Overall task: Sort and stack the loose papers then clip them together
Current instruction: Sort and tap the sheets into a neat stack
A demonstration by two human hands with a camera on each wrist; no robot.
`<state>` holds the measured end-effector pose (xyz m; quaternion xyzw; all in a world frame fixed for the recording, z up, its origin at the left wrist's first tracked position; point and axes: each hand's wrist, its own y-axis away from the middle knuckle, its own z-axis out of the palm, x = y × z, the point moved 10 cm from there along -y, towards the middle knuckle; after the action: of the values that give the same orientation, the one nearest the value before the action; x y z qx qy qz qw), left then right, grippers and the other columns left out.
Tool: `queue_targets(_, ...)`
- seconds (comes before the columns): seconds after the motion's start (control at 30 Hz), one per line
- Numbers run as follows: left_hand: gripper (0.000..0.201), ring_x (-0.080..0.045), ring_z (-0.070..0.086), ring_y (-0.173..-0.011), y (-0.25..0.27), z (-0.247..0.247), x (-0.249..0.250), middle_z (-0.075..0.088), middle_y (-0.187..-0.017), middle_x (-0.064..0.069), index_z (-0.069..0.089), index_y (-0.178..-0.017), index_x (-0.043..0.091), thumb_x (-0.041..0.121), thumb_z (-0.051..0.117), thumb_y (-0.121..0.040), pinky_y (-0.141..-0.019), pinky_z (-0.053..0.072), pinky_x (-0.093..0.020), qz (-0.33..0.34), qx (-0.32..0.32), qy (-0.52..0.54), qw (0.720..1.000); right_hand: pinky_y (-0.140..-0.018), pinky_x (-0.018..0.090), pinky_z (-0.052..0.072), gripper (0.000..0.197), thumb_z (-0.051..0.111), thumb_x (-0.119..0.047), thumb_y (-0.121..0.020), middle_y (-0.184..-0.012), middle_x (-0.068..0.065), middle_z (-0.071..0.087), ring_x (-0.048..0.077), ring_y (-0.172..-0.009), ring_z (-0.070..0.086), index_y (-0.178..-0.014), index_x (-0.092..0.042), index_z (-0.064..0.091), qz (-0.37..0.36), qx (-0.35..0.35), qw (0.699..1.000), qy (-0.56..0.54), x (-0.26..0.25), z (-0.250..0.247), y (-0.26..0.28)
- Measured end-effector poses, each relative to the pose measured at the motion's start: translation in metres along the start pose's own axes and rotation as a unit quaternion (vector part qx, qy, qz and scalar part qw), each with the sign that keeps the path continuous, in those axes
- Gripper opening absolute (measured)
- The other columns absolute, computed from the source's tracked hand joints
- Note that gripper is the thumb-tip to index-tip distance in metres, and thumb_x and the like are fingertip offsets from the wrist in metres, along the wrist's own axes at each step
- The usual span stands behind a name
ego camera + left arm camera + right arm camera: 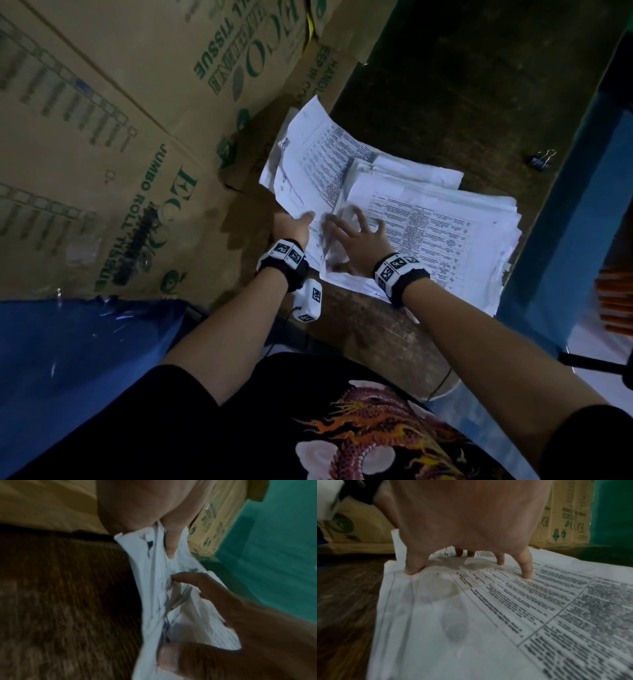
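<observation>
From overhead, mid-table, left hand (294,228) pinches the curled sheets (310,161) while right hand (356,245) sits splayed on the stack (442,222), clip (542,159) far right; left wrist shows thumb (169,545) pinching paper, right wrist straight fingertips (526,573) pressing, so a tug could crease or scatter pages.

You have a loose, uneven stack of white printed papers (442,236) lying flat on the dark wooden table (445,102), its edges fanned and not squared, the top sheet showing a table of small text. A second bunch of sheets (308,161) lies tilted off its left side, curling up toward the cardboard boxes. Your black binder clip (543,160) sits well apart, near the table's far right edge.
</observation>
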<state>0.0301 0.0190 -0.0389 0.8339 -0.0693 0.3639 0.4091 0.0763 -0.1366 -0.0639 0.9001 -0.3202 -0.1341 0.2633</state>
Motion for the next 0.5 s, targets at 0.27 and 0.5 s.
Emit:
queue_targets(0.27, 0.040, -0.019, 0.063, -0.068, 0.021, -0.032, 0.032, 0.067, -0.075, -0.015, 0.062, -0.073, -0.006, 0.030, 0.079, -0.077, -0.060, 0.052, -0.040, 0.075, 0.039, -0.011, 0.996, -0.106, 0.076, 0.012, 0.100, 0.035, -0.081, -0.079, -0.158, -0.014, -0.023, 0.037, -0.147, -0.016, -0.152, -0.033, -0.014, 0.001, 0.010, 1.000, -0.016, 0.007, 0.005, 0.016)
queue_targets(0.5, 0.028, -0.018, 0.058, -0.076, 0.058, -0.089, 0.098, 0.064, -0.079, -0.014, 0.066, -0.072, 0.003, 0.028, 0.079, -0.072, -0.076, 0.049, -0.032, 0.248, 0.070, 0.013, 0.966, -0.107, 0.076, 0.003, 0.096, 0.033, -0.080, -0.081, -0.154, -0.015, -0.033, 0.038, -0.143, -0.026, -0.148, -0.038, -0.021, 0.012, -0.027, 0.999, -0.036, 0.009, 0.018, 0.019)
